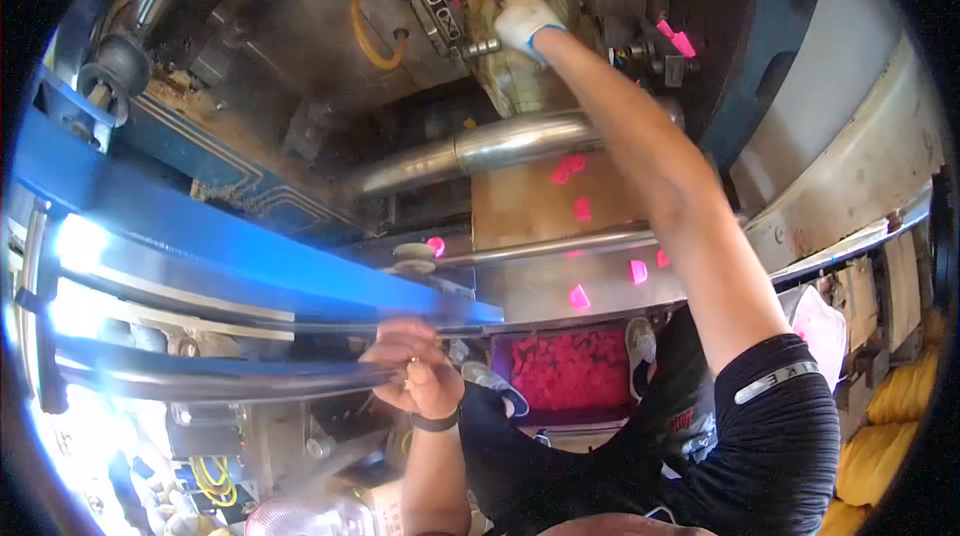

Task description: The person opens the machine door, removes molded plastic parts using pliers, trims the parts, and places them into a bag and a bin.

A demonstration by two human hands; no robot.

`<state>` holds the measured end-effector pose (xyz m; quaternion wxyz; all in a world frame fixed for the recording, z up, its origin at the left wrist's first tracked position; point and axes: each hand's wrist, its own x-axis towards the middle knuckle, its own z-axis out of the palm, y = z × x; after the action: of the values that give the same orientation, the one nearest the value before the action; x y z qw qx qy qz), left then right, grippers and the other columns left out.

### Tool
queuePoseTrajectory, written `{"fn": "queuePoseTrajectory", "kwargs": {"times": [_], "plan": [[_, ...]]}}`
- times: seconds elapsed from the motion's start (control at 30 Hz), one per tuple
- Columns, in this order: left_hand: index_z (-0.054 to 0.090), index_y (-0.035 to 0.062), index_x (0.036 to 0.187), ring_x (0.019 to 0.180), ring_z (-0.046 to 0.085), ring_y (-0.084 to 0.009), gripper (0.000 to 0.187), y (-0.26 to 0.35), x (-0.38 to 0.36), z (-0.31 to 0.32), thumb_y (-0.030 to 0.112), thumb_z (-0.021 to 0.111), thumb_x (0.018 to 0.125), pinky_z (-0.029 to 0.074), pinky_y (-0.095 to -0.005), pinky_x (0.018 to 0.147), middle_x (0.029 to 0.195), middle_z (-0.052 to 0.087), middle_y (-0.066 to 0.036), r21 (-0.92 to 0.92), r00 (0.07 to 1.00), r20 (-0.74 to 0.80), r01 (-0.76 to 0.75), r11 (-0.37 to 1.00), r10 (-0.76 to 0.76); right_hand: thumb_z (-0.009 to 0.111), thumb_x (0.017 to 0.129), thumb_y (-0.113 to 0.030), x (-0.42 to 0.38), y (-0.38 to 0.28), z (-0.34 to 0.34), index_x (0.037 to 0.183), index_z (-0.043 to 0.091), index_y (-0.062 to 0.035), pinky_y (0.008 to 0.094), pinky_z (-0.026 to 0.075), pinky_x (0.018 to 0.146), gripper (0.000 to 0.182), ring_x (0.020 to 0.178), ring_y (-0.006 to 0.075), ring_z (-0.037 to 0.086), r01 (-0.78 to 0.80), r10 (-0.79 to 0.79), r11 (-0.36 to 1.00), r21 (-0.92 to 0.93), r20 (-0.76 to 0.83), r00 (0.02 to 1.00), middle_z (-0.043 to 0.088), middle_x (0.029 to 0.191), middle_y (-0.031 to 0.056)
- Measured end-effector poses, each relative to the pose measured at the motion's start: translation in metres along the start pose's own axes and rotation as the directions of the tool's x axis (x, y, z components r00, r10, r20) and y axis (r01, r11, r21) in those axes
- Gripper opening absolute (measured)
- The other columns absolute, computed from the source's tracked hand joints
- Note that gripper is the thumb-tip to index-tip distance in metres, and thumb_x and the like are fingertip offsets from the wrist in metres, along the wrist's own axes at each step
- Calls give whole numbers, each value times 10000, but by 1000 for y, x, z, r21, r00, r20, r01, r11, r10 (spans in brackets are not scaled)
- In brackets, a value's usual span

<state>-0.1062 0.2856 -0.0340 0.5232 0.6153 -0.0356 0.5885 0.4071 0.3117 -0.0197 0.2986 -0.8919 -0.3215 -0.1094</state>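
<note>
left hand (418,372) at bar (250,385), gloved right hand (525,22) inside machine (310,46)

my r hand (525,24) is far fwd inside the machine, beyond the thick pipe (510,143). nearer me, a flat sheet (507,211) w/ small pcs (583,208) on it, then a thin rail (550,247), then a ledge (515,286) w/ more pcs. below that, a bin (575,416) of scraps (570,366) btwn my shoes (642,346). l hand (425,381) at the r end of a bar (230,383); sacks (885,461) far r.
</note>
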Motion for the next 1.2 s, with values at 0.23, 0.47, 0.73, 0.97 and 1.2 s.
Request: {"fn": "queuePoseTrajectory", "kwargs": {"times": [0.23,0.47,0.73,0.97,1.2], "plan": [[487,77,957,816,524,-232,318,-5,5,3,300,713,956,422,-345,766,633,445,-32,18,999,-8,-38,999,38,529,870,-184,14,-20,-48,1080,763,31,463,558,955,381,1112,425,701,-81,80,996,25,47,996,707,1177,292],[502,75,969,788,518,-213,342,-5,1,1,270,778,918,431,-291,708,666,481,-72,-22,998,-56,0,1000,-1,519,887,-150,68,-53,-24,1054,781,2,458,560,955,346,1118,385,709,162,-150,967,-197,73,986,719,1150,274],[495,72,900,650,561,-220,455,-6,2,2,429,777,924,494,-308,630,622,510,-25,99,996,-89,0,995,9,528,863,-226,85,-59,-32,1052,764,12,473,544,971,385,1117,419,694,156,-147,976,-151,65,987,693,1132,314],[503,88,946,794,541,-223,419,-6,1,3,360,820,904,436,-286,684,607,462,-36,-16,995,-95,24,1000,-25,615,744,-29,68,-66,-50,915,774,56,462,591,834,248,973,407,742,391,-347,783,-484,183,920,723,1013,313],[477,79,937,741,557,-237,425,-9,2,5,383,774,921,464,-346,694,699,491,-49,43,996,-88,-17,999,21,636,771,-56,9,-67,-65,865,782,34,435,604,794,195,821,387,756,104,-96,989,-107,73,993,740,852,253]]}}
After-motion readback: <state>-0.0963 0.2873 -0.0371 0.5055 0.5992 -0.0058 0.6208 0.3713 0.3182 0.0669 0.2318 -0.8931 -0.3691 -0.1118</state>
